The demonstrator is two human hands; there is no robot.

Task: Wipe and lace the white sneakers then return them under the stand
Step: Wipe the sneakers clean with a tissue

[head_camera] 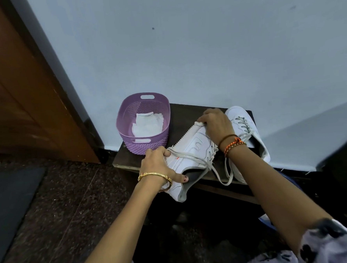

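A white sneaker (pixel 192 150) lies tilted on its side on the dark wooden stand (pixel 180 116), sole edge facing left, loose laces (pixel 217 169) trailing over the stand's front. My left hand (pixel 160 164) grips its heel end, thumb inside the collar. My right hand (pixel 217 124) presses a small white wipe (pixel 199 124) against the toe end. A second white sneaker (pixel 247 131), laced, lies behind my right wrist against the wall.
A purple plastic basket (pixel 127 118) with white cloths (pixel 147 123) stands at the stand's left end. A brown wooden door (pixel 23 89) is at left, a dark mat (pixel 8 204) on the speckled floor. The wall (pixel 204 48) runs behind the stand.
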